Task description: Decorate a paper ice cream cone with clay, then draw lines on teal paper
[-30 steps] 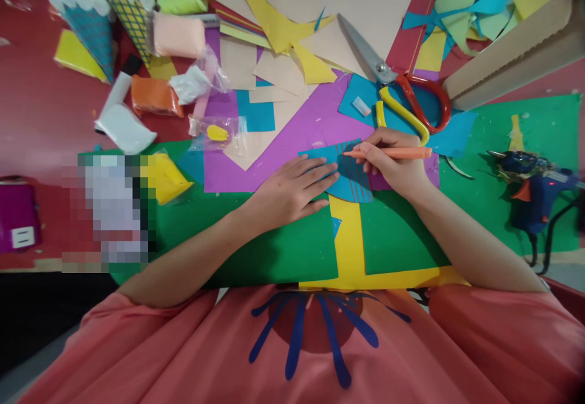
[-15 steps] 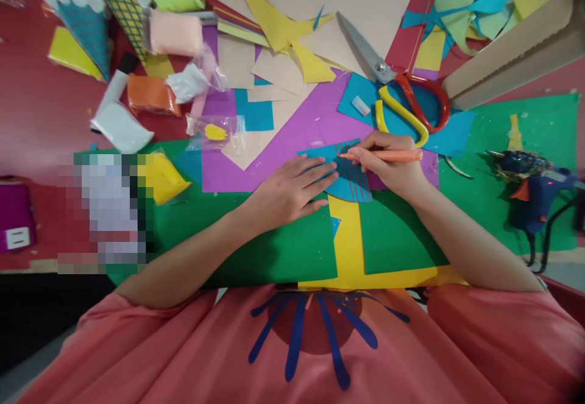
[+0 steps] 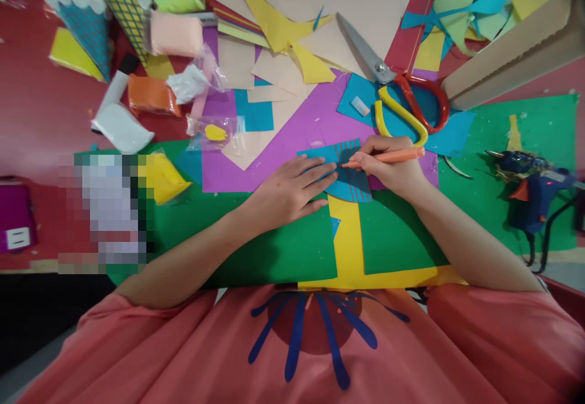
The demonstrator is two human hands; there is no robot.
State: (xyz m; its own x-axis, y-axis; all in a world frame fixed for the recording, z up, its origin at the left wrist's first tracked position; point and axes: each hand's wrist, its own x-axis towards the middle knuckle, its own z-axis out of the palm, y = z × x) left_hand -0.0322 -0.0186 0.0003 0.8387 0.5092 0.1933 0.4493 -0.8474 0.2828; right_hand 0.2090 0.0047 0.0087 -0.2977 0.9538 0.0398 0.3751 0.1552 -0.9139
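Note:
A blue piece of craft paper (image 3: pixel 355 180) with a curved lower edge lies in front of me, reddish lines drawn across its right part. My left hand (image 3: pixel 292 187) rests flat on its left side, fingers stretched out and holding nothing. Pinched in my right hand (image 3: pixel 388 163) is an orange marker (image 3: pixel 400 155), its tip at the blue paper just right of my left fingertips. Beneath the blue piece are a purple sheet (image 3: pixel 228 169), green sheets (image 3: pixel 292 248) and a yellow strip (image 3: pixel 350 233).
Scissors (image 3: pixel 381 72) with red and yellow handles lie beyond my right hand. A blue glue gun (image 3: pixel 532 200) stands at right, near a cardboard piece (image 3: pixel 512 44). Packets of clay (image 3: pixel 153 94) and decorated paper cones (image 3: pixel 82 26) crowd the left. Paper scraps (image 3: pixel 466 17) lie at upper right.
The marker's tip has moved slightly down and to the right along the blue paper, and the marker is tilted a little more. My left hand has stayed in place.

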